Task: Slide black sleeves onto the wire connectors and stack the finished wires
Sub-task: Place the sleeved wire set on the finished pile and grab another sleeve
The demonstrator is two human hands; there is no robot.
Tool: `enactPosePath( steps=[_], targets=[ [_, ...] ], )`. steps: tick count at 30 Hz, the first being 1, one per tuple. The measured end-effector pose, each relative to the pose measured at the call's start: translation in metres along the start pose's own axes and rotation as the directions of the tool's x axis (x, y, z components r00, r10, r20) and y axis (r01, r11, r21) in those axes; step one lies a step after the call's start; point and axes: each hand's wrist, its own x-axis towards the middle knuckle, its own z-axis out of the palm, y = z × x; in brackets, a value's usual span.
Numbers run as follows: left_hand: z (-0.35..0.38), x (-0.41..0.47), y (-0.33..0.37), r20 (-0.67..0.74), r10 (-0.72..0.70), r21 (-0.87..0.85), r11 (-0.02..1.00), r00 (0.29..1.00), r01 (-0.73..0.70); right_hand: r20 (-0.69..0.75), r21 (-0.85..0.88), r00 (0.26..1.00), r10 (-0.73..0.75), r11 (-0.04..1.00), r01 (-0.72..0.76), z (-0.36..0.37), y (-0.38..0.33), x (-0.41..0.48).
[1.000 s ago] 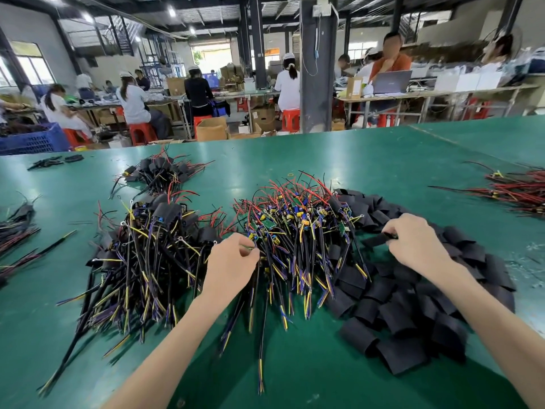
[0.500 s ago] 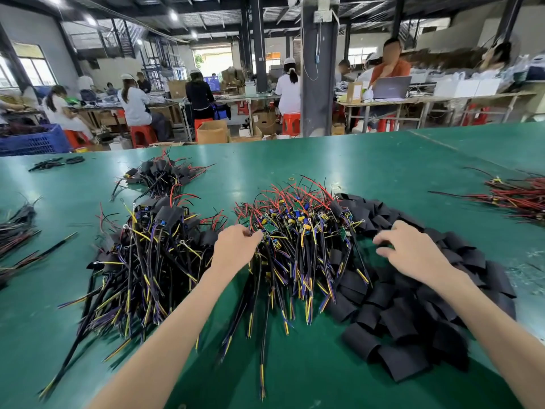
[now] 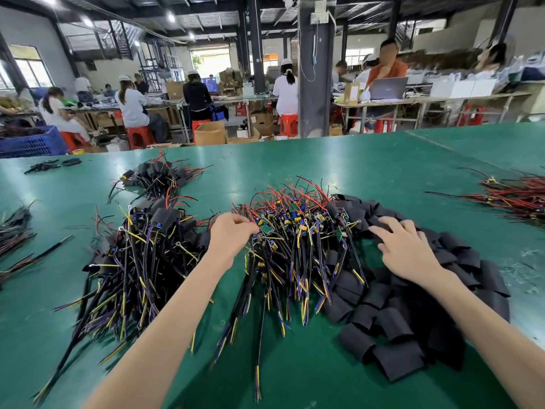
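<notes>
**Sleeves and wires on green bench, both hands in the piles**

Black sleeves (image 3: 418,308) lie in a loose heap at lower right of the frame, flat tubes overlapping each other, spreading from mid-frame down toward the right forearm. Just left of them, touching the heap's edge, sits the unsleeved wire pile (image 3: 298,240): red leads fanning toward the top, small blue and yellow parts and green boards in the middle, black-yellow-purple tails pointing toward the bottom edge.

Left hand (image 3: 231,236), centre frame: fingers curled together at the left edge of this pile, fingertips closed on the wires beside a green board. Which single wire is pinched cannot be told.

Right hand (image 3: 405,246), right of centre: palm down on top of the sleeve heap, fingers spread and slightly bent, tips pointing left toward the wires. No sleeve is visibly gripped.

Finished wire stack (image 3: 138,261), left of centre: connectors covered in black, tails splayed toward lower left. A smaller sleeved bundle (image 3: 156,175) lies above it, apart.

Red wire bundle (image 3: 516,196) at the right edge, well apart from the rest. Green table (image 3: 368,163) carries everything. Workers on red stools sit at benches across the top of the frame.
</notes>
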Motion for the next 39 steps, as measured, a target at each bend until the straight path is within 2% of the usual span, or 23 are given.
enactPosePath(
  steps=[2,5,8,10,12,13,15,16,17,19,20,23,25,27,30,35,39],
  targets=[
    [-0.005,-0.005,0.012,0.028,-0.002,-0.149,0.989,1.000,0.007,0.062,0.128,0.998,-0.004,0.992,-0.004,0.002,0.003,0.004],
    [-0.015,-0.016,0.038,0.133,0.040,-0.400,0.917,0.990,0.017,0.060,0.262,0.998,0.021,0.964,-0.037,0.000,0.006,0.007],
    [-0.031,-0.025,0.064,0.151,0.085,-0.499,0.866,0.985,0.001,0.132,0.229,0.990,0.050,0.970,-0.080,-0.003,0.010,0.008],
    [-0.044,-0.032,0.078,0.115,0.161,-0.458,0.884,0.980,-0.091,0.173,0.147,0.983,0.068,0.985,-0.094,-0.007,0.011,0.006],
    [-0.056,-0.038,0.091,0.026,0.337,-0.254,0.913,0.941,-0.320,0.202,-0.051,0.975,0.090,0.995,-0.082,-0.010,0.010,0.004],
    [-0.061,-0.042,0.095,-0.019,0.454,-0.091,0.886,0.891,-0.454,0.217,-0.145,0.971,0.099,0.987,-0.068,-0.011,0.010,0.003],
    [-0.067,-0.050,0.096,-0.030,0.667,0.283,0.719,0.744,-0.634,0.234,-0.213,0.966,0.112,0.975,-0.061,-0.012,0.009,0.003],
    [-0.068,-0.053,0.094,0.009,0.717,0.455,0.617,0.697,-0.642,0.224,-0.209,0.968,0.114,0.976,-0.066,-0.012,0.008,0.002],
    [-0.066,-0.055,0.090,0.060,0.727,0.597,0.523,0.684,-0.609,0.198,-0.196,0.974,0.111,0.978,-0.071,-0.012,0.008,0.002],
    [-0.054,-0.056,0.075,0.197,0.680,0.790,0.318,0.707,-0.525,0.114,-0.121,0.989,0.093,0.989,-0.079,-0.015,0.006,0.001],
    [-0.046,-0.056,0.063,0.238,0.655,0.822,0.259,0.718,-0.508,0.058,-0.034,0.995,0.077,0.997,-0.075,-0.017,0.003,0.000],
    [-0.026,-0.053,0.025,0.254,0.676,0.743,0.321,0.692,-0.587,-0.097,0.307,0.995,0.021,0.952,0.010,-0.029,-0.010,-0.002],
    [-0.019,-0.050,0.003,0.255,0.664,0.740,0.335,0.703,-0.584,-0.168,0.415,0.986,-0.019,0.906,0.088,-0.036,-0.024,-0.005],
    [-0.015,-0.048,-0.012,0.228,0.659,0.715,0.386,0.717,-0.583,-0.230,0.430,0.970,-0.082,0.886,0.176,-0.039,-0.038,-0.010],
    [-0.009,-0.052,-0.024,0.175,0.709,0.675,0.419,0.683,-0.607,-0.271,0.453,0.950,-0.153,0.851,0.266,-0.039,-0.052,-0.017],
    [-0.004,-0.059,-0.026,0.141,0.716,0.581,0.500,0.684,-0.642,-0.248,0.496,0.949,-0.193,0.817,0.295,-0.035,-0.059,-0.024],
    [0.000,-0.063,-0.027,0.145,0.727,0.569,0.494,0.671,-0.658,-0.247,0.525,0.950,-0.189,0.798,0.295,-0.036,-0.062,-0.026]
  ],
)
